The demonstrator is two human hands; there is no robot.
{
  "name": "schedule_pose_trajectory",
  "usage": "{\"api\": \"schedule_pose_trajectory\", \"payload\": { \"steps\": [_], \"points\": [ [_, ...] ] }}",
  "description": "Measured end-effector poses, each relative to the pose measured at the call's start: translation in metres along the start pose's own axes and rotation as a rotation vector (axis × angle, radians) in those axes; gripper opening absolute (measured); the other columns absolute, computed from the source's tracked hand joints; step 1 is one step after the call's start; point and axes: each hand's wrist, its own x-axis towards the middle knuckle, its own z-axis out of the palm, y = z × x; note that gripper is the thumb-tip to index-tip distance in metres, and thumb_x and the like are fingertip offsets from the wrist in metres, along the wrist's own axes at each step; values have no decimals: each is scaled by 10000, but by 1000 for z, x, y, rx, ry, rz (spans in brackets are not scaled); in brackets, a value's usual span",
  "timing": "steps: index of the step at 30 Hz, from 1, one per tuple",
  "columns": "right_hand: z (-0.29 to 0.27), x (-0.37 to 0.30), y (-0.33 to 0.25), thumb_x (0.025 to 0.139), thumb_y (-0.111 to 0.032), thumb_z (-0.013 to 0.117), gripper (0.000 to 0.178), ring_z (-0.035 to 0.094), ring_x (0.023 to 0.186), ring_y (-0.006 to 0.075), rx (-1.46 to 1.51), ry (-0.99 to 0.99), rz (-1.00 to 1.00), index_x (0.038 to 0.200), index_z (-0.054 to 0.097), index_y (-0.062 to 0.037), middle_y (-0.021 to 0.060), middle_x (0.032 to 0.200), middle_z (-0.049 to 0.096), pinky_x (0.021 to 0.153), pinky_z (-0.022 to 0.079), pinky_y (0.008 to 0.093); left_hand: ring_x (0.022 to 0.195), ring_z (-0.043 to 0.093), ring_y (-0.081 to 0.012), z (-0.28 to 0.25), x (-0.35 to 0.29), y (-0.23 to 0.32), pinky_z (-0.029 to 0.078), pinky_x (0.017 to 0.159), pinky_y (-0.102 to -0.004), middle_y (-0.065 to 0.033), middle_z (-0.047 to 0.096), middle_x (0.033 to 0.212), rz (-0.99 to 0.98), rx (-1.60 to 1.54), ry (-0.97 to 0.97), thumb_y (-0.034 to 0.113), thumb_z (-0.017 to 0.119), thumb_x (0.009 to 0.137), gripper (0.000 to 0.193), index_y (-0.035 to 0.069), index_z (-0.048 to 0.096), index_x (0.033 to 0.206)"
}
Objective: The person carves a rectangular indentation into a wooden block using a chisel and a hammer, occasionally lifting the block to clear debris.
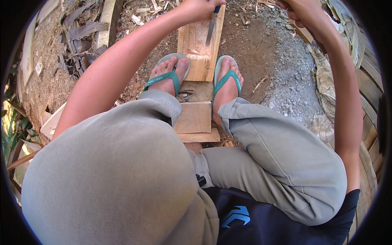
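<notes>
At the top edge my left hand point(201, 9) is closed around the blue handle of a chisel point(211, 29). Its metal blade points down into the hollow of a pale wooden block point(201, 74), where shavings lie near the tip. My feet, in green-strapped flip-flops, stand on either side of the block's near end. My right hand point(297, 11) is raised at the upper right with its fingers curled. What it grips, if anything, is mostly cut off by the frame; a piece of wood point(303, 32) shows just below it.
A smaller wood block point(193, 117) lies between my legs, behind the hollowed one. Wood chips and bark point(83, 30) litter the ground at the left. Grey gravel point(288, 87) covers the right side, beside curved wooden slats point(369, 143).
</notes>
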Motion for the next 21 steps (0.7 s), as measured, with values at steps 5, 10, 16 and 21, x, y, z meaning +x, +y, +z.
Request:
{"api": "schedule_pose_trajectory", "payload": {
  "steps": [5,10,16,21],
  "points": [
    [1,3,5,1082,-298,553,367,460,559,50,9,110,-53,1433,636,-231,-70,680,485,498,417,245,693,647,-168,0,-5,17,525,650,-363,-104,699,775,-93,129,34,234,699,963,267,-31,676,995],
    [-7,10,6,1084,-287,549,365,453,567,47,-7,23,30,1433,635,-219,-72,688,495,511,422,241,683,663,-179,2,-5,13,533,646,-375,-118,713,777,-53,200,79,248,700,961,277,-26,687,994],
    [-1,9,4,1090,-280,540,373,443,572,41,74,45,85,1446,622,-205,-84,691,478,508,392,240,703,677,-209,2,-6,5,534,674,-393,-129,712,775,-78,64,82,246,694,965,268,-20,700,999],
    [-7,18,18,1086,-268,546,360,450,558,44,30,0,94,1430,637,-212,-74,675,499,500,392,241,701,680,-239,6,-9,17,522,675,-418,-157,703,762,7,217,51,242,698,958,273,-31,697,970]
  ]
}}
